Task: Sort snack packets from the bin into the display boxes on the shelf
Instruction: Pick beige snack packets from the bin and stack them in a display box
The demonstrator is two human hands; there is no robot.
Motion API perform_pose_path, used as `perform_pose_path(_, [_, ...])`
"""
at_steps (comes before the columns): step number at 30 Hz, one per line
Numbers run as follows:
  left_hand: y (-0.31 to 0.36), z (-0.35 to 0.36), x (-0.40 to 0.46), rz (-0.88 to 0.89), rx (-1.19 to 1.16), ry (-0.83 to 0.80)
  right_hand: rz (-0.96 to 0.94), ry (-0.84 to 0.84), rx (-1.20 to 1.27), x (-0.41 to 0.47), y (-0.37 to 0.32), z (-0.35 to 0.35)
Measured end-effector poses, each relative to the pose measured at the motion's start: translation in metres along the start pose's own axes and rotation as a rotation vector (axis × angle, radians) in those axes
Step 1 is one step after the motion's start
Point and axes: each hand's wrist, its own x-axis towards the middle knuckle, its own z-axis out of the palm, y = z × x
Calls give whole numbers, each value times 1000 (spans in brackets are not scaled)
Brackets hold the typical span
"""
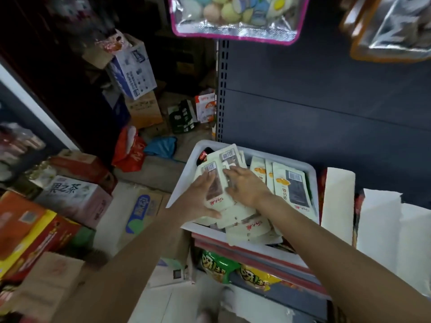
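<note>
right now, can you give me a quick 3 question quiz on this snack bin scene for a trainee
1. True or false: both hands are inside the white bin.
2. Which hand grips a stack of cream packets with barcodes facing up? A) left hand B) right hand C) neither
3. Fill in: the upright packets printed with yellow stand at the bin's ____ side, seen from the camera.

Key
1. True: both hands are over the packets in the bin.
2. A: the left hand's thumb and fingers wrap the stack; the right hand lies on top with fingers spread.
3. Right.
</note>
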Motion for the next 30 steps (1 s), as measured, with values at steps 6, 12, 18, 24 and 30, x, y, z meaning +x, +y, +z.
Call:
perform_pose_path(6, [2,-16,-11,49,-225,-40,30,3,34,5,5,6])
perform_pose_path(12, [-14,-51,-16,208,-261,192,-17,138,150,13,-18,7])
perform_pose_path(18, [-28,-98,-20,277,-315,367,88,344,356,26,-64,5])
perform_pose_path(24, [-47,-130,-24,255,-504,439,143,461,461,32,-109,1])
perform_pose_path(30, [-42,-140,-29,173,-751,314,214,583,797,14,-119,-6])
